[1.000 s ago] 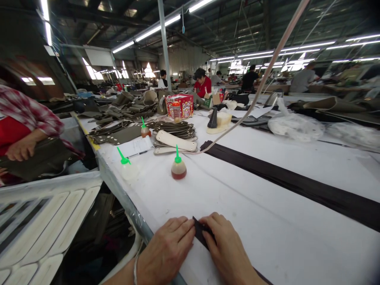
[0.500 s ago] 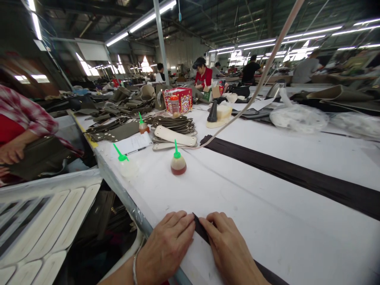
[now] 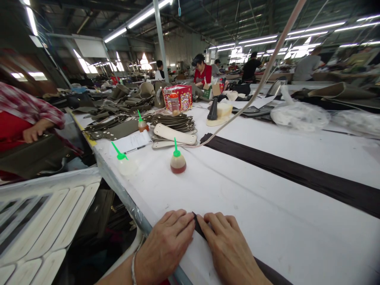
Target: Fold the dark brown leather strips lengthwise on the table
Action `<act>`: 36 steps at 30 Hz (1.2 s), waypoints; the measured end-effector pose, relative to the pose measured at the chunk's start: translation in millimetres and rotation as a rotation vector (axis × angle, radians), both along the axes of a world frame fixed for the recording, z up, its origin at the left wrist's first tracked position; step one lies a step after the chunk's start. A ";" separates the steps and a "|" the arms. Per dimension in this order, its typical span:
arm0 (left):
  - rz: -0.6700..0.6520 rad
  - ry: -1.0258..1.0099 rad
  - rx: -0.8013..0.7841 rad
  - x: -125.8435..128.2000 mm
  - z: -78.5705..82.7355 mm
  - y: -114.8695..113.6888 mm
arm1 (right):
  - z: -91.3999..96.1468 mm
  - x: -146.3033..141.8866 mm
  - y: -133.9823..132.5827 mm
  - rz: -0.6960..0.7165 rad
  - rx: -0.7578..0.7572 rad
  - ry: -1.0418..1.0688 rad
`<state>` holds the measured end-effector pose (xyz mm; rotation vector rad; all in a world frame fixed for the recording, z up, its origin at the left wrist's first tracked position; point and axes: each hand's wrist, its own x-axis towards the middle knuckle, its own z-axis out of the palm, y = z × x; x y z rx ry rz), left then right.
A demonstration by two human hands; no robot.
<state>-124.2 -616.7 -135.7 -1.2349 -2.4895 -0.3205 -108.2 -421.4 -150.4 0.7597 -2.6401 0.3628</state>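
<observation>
A narrow dark fabric strip (image 3: 199,228) lies near the table's front edge, its tip between my two hands. My left hand (image 3: 169,241) is closed at the strip's left side, fingers pressed together, thumb hidden. From the right, my right hand (image 3: 227,241) bends its fingers down onto the strip, closed on its edge. More of the strip shows below my right wrist. Beyond my hands stands a squeeze bottle (image 3: 178,163) with a green nozzle and reddish-brown liquid. A wide band of dark strips (image 3: 285,172) stretches across the table to the right.
A second green-nozzled bottle (image 3: 127,164) stands near the left edge, by a notepad (image 3: 135,141). Stacked straps (image 3: 175,134), a red box (image 3: 185,99) and a tape dispenser (image 3: 219,114) sit farther back. A hose (image 3: 252,97) hangs across. A co-worker's hand (image 3: 38,130) is at left.
My right hand's fingers have shifted slightly left along the strip, flattening a little over it. My left hand stays nearly still. The co-worker's hand at left has moved up and right.
</observation>
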 end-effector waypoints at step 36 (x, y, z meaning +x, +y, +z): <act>-0.052 -0.195 -0.066 -8.5 10.7 -5.7 | -0.3 2.6 9.0 -0.015 0.001 -0.046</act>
